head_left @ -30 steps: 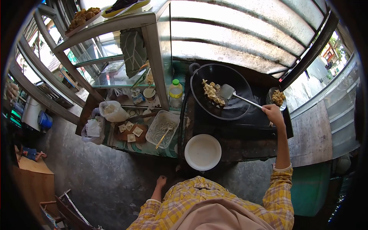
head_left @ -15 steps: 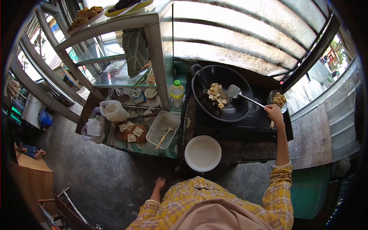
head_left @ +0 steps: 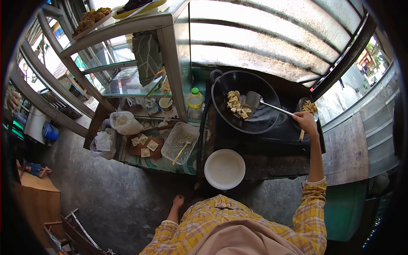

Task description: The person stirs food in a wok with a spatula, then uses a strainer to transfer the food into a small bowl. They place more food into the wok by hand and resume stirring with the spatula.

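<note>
My right hand (head_left: 305,122) is closed around the handle of a metal wok spatula (head_left: 254,99). The blade rests inside a large dark wok (head_left: 272,80), beside a heap of pale fried tofu pieces (head_left: 235,102). Those pieces lie in the left half of the wok, and a wet sheen shows on the metal to their right. My left hand (head_left: 178,200) hangs low by my side, loosely curled, with nothing visible in it. A white bowl of pale liquid (head_left: 225,169) stands in front of the stove.
Left of the stove are a plastic tub (head_left: 182,142) with a yellow-handled utensil, a cutting board (head_left: 138,150) with filled squares, a green-capped bottle (head_left: 195,100) and a glass cabinet (head_left: 172,63). Behind my right hand sits a strainer of fried pieces (head_left: 309,107). Another person's legs (head_left: 42,171) show far left.
The spatula blade has shifted slightly left and turned, looking darker now. The tofu pieces have been pushed a little left and bunched closer. My left hand stays where it was.
</note>
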A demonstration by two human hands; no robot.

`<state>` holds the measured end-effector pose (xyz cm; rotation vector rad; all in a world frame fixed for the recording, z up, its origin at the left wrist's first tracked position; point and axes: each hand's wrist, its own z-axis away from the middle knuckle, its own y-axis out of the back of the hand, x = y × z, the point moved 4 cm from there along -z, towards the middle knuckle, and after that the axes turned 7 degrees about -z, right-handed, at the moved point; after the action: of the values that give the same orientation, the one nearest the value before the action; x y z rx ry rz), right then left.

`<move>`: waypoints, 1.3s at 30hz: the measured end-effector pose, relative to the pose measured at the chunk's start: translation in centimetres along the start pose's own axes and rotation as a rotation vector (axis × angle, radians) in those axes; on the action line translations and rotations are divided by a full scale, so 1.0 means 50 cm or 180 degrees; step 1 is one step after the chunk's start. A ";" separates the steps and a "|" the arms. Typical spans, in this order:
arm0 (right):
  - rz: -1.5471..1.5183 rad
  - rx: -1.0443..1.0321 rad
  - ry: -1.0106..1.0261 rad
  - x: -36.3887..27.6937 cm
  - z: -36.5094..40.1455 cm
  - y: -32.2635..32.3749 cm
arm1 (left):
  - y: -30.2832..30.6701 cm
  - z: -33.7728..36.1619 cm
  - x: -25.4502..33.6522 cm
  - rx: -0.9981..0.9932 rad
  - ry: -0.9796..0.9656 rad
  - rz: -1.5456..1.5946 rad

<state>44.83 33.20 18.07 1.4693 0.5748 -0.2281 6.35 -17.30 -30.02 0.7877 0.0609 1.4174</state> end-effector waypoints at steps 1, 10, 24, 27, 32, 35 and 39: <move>0.0129 -0.0079 -0.0087 0.018 -0.003 0.015 | 0.001 0.003 0.003 0.0004 -0.0026 -0.0007; -0.0700 -0.0519 -0.0231 0.030 -0.015 -0.140 | -0.018 -0.011 -0.023 -0.0013 0.0020 0.0153; -0.0448 -0.0015 -0.0119 0.129 -0.018 -0.113 | -0.015 0.005 -0.022 0.0004 0.0020 0.0245; -0.0980 -0.0108 -0.0372 0.136 -0.021 -0.130 | -0.008 0.006 -0.028 0.0001 0.0046 0.0044; -0.1233 0.0187 -0.0267 0.088 0.011 -0.051 | 0.010 0.008 -0.020 0.0051 -0.0019 -0.0128; -0.0344 0.0536 -0.0296 0.084 0.035 -0.034 | 0.015 0.008 -0.011 0.0035 0.0059 0.0030; 0.0027 0.0551 -0.0436 0.098 0.045 -0.074 | 0.016 0.012 0.010 0.0056 -0.0040 0.0067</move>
<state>47.69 31.56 12.41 1.6088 0.4464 -0.3765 6.06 -17.16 -28.94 0.8136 0.0556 1.4334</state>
